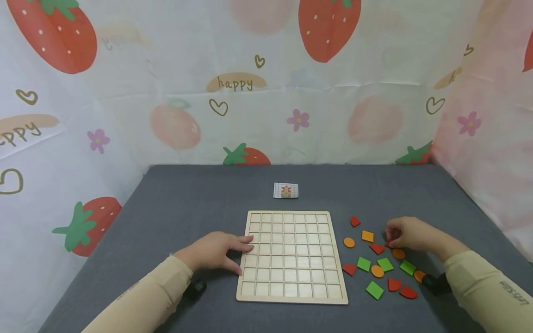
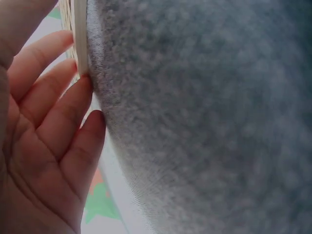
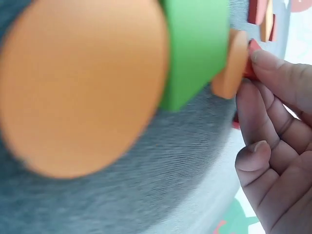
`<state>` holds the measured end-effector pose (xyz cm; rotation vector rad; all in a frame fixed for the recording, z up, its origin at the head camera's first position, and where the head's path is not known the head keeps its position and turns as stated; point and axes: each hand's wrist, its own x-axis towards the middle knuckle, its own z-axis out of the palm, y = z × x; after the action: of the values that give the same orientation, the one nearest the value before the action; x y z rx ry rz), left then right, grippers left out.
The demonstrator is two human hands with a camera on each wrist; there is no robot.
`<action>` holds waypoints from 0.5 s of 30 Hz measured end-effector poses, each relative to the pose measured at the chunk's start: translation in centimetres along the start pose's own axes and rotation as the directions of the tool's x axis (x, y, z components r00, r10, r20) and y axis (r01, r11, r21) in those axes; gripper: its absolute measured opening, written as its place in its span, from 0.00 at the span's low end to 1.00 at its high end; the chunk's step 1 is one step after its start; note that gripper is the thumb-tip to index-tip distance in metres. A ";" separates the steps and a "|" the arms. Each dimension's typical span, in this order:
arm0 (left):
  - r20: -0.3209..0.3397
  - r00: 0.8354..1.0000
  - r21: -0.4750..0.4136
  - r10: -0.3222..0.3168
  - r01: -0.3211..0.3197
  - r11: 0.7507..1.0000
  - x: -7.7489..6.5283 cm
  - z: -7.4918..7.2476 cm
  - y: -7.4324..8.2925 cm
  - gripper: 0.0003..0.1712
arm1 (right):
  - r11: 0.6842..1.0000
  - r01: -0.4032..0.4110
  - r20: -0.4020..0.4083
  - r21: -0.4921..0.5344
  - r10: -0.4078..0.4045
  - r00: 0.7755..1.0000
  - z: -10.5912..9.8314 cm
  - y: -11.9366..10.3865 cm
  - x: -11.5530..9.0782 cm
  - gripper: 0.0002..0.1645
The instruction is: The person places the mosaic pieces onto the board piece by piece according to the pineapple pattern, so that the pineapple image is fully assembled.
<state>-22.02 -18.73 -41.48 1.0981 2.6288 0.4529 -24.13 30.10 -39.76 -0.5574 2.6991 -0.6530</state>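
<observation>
A wooden grid board point(image 1: 291, 255) with bare square cells lies flat on the dark grey table. My left hand point(image 1: 216, 249) rests at its left edge, fingers extended over the rim and thumb near the side; in the left wrist view the fingertips touch the board's edge point(image 2: 80, 44). Right of the board, my right hand point(image 1: 412, 235) pinches a small red wedge-shaped piece point(image 3: 250, 61) between thumb and index finger, low among the loose pieces. An orange disc point(image 1: 398, 253) lies just beside those fingertips. Much of the red piece is hidden by the fingers.
Around the right hand lie several loose flat pieces: green squares point(image 1: 374, 290), orange discs point(image 1: 349, 242), an orange square point(image 1: 368, 236) and red wedges point(image 1: 408, 292). A small picture card point(image 1: 285, 190) lies behind the board. Printed cloth point(image 1: 258, 120) hangs along the back and sides.
</observation>
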 end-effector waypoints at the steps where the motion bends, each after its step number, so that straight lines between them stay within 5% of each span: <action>1: -0.003 1.000 0.002 0.000 0.000 1.000 0.0 0.0 0.0 0.39 | 1.000 0.000 0.010 0.010 0.000 1.000 -0.1 -0.1 0.0 0.08; 10: 0.006 1.000 -0.052 -0.015 0.015 0.999 -0.3 0.2 0.0 0.37 | 0.986 -0.065 0.003 0.156 0.066 0.998 -1.5 -2.5 2.1 0.03; 15: 0.011 1.000 -0.069 -0.021 0.021 0.997 -0.3 0.3 -0.2 0.37 | 0.970 -0.031 -0.012 0.243 0.034 0.999 -0.9 -5.1 4.3 0.04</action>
<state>-21.85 -18.98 -41.81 1.0478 2.5931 0.5284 -26.68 24.38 -37.35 -0.4450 2.5843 -0.9655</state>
